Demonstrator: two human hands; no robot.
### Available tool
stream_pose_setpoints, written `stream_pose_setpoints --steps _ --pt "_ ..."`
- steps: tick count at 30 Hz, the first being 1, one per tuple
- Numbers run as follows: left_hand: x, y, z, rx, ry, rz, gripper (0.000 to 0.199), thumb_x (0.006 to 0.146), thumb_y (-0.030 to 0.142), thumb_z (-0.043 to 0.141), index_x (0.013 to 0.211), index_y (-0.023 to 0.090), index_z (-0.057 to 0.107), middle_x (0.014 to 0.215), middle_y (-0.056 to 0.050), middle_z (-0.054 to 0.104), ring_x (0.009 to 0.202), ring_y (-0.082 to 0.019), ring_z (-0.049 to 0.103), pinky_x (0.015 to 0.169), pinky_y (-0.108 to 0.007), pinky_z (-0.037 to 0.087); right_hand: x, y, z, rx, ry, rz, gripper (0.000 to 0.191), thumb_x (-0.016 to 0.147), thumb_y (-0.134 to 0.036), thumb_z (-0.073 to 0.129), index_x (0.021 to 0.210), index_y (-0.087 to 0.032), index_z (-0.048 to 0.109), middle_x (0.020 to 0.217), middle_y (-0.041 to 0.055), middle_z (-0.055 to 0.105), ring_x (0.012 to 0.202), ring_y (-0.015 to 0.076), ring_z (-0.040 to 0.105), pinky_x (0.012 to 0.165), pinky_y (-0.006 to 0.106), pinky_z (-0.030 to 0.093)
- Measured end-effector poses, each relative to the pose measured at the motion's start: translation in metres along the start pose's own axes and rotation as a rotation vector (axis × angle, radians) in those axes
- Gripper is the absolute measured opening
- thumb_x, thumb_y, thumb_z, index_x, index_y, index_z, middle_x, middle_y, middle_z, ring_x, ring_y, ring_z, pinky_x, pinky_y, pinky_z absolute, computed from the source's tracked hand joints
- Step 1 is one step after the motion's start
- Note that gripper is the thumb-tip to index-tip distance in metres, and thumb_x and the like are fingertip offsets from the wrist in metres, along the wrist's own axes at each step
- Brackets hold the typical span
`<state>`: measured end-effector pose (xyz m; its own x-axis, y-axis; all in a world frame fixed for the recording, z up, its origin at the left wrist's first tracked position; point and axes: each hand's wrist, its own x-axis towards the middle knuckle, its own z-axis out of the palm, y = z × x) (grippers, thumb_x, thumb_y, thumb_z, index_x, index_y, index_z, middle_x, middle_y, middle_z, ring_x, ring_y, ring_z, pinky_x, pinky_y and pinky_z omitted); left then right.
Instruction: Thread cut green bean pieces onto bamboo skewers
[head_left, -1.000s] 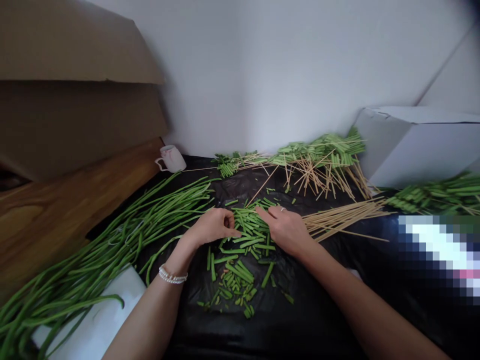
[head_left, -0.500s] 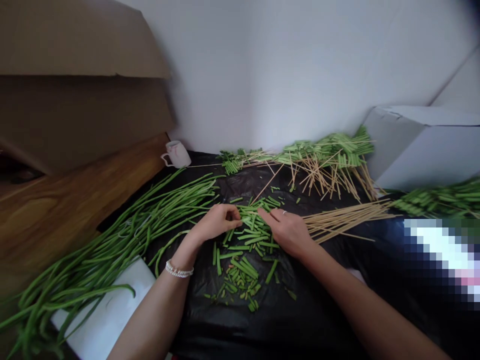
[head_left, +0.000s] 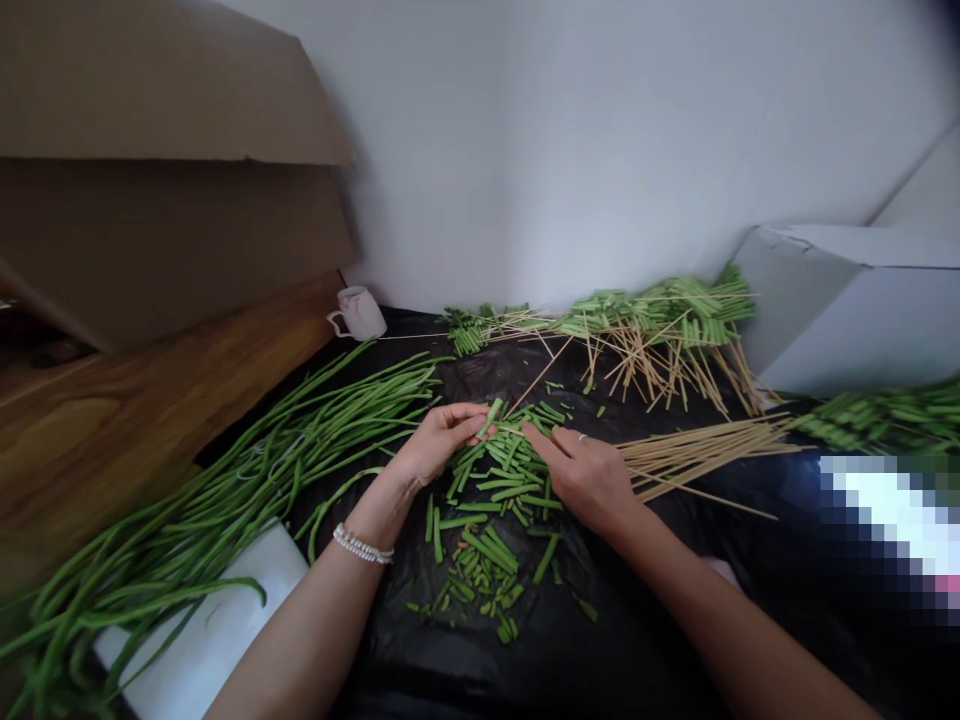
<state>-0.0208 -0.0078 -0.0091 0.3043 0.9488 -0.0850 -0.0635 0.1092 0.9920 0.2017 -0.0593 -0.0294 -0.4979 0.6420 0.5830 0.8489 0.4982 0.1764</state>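
Between the thumb and fingers of my left hand is a cut piece of long green bean, tilted upward. My right hand is closed around a thin bamboo skewer. The skewer's tip points left at the bean piece; whether it pierces the piece is too small to tell. Below both hands, a loose heap of cut bean pieces lies on black plastic sheeting. Uncut long beans spread to the left of my left hand. Loose bamboo skewers lie beside my right hand.
Skewered bean pieces are piled along the wall, with another skewered bundle at right. A white mug stands at back left beside a large cardboard box. A white box stands at right.
My left hand's fingers were down at the heap; now they hold a bean piece up at the skewer's tip. The right hand has hardly moved. The view has shifted slightly.
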Motion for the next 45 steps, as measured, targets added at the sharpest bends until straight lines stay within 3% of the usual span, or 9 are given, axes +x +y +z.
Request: stream_pose_setpoints --steps 7,25,45 --pt "0.000 0.003 -0.003 -0.195 0.002 -0.047 0.035 0.065 0.031 0.081 0.094 0.014 0.071 0.081 -0.004 0.071 0.073 -0.011 0.063 0.071 -0.022 0.045 0.000 -0.003 0.000 -0.011 0.055 0.002 0.044 0.086 -0.008 0.044 0.126 -0.021 0.058 0.073 0.0013 0.059 0.063 0.0119 0.050 0.061 0.026 0.032" --pt "-0.003 0.001 0.008 -0.209 -0.041 -0.071 0.031 0.063 0.022 0.082 0.092 0.015 0.073 0.081 -0.003 0.073 0.073 -0.011 0.065 0.076 -0.024 0.049 0.001 -0.003 -0.004 -0.050 0.045 0.049 0.040 0.089 -0.014 0.045 0.126 -0.023 0.059 0.074 0.0018 0.062 0.065 0.0120 0.051 0.061 0.027 0.032" --pt "-0.003 -0.001 0.009 -0.234 -0.062 -0.074 0.028 0.063 0.020 0.082 0.090 0.014 0.074 0.082 -0.004 0.074 0.074 -0.012 0.068 0.076 -0.022 0.051 0.003 -0.005 -0.002 -0.027 0.179 0.010 0.036 0.085 -0.009 0.048 0.118 -0.018 0.062 0.070 -0.0003 0.057 0.061 0.0115 0.046 0.060 0.027 0.030"
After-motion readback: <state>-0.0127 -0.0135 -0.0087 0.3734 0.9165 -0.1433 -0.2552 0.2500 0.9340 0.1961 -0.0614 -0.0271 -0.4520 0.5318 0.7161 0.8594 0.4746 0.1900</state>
